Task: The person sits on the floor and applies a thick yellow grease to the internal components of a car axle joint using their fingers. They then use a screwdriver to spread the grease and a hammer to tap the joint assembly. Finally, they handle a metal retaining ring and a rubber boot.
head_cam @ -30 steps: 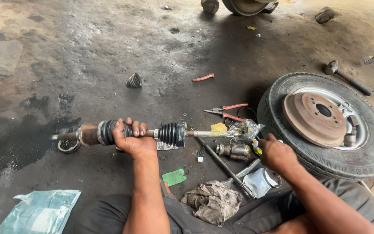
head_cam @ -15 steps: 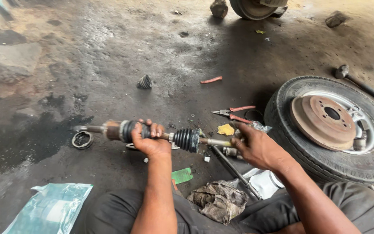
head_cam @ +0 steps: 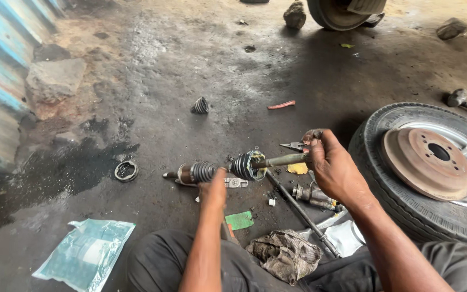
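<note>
While left hand (head_cam: 213,189) grips the greasy steel axle shaft with ribbed black rubber boots (head_cam: 244,165) and right hand (head_cam: 333,165) clasps its bare end, best keep it level.

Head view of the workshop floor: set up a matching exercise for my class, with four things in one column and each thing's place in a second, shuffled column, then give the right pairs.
Things:
1. drive shaft
2. brake drum
3. crumpled rag
4. plastic bag

Places:
A. lying on the wheel at the right
B. on the floor by the person's left leg
C. held between the left hand and right hand
D. on the floor between the person's arms

Pairs: 1-C, 2-A, 3-D, 4-B
</note>
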